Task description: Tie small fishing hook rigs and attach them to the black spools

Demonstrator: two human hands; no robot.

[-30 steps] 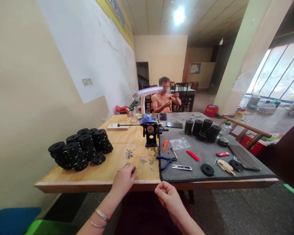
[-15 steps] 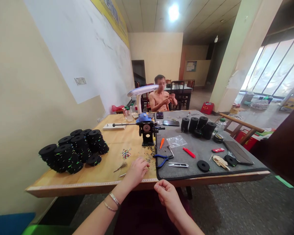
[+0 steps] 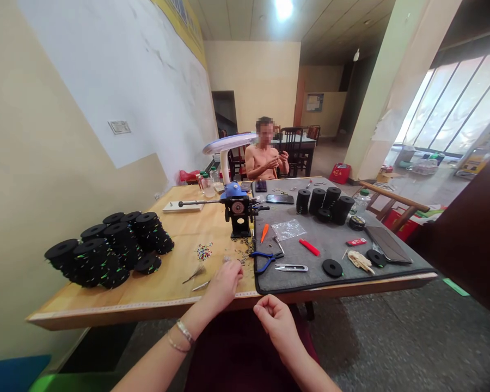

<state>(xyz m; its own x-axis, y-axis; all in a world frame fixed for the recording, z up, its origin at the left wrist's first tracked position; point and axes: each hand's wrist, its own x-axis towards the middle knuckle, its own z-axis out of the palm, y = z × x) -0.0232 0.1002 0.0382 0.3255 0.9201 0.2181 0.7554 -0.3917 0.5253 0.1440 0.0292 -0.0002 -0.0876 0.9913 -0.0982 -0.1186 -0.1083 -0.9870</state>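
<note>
At the left of the wooden table (image 3: pixel 175 231), black spools (image 3: pixel 122 239) were stacked in columns, specked with bright colours. To their right, a fine wispy tuft (image 3: pixel 198 269) and a pale stick (image 3: pixel 201 286) were laid near a pile of multicoloured beads (image 3: pixel 204 251). The left hand (image 3: pixel 226 280) was held low over the front of the table, its forearm slanted in from the lower left, its back turned up and its fingers bent; whether anything was gripped could not be told. Small dark bits (image 3: pixel 245 247) were scattered just beyond its fingertips. Blue-handled pliers (image 3: pixel 265 260) were set on the grey mat (image 3: pixel 316 250). The right hand (image 3: pixel 274 318) was held at the table's front edge, fingers curled, thumb brought to forefinger; anything pinched there could not be made out.
</note>
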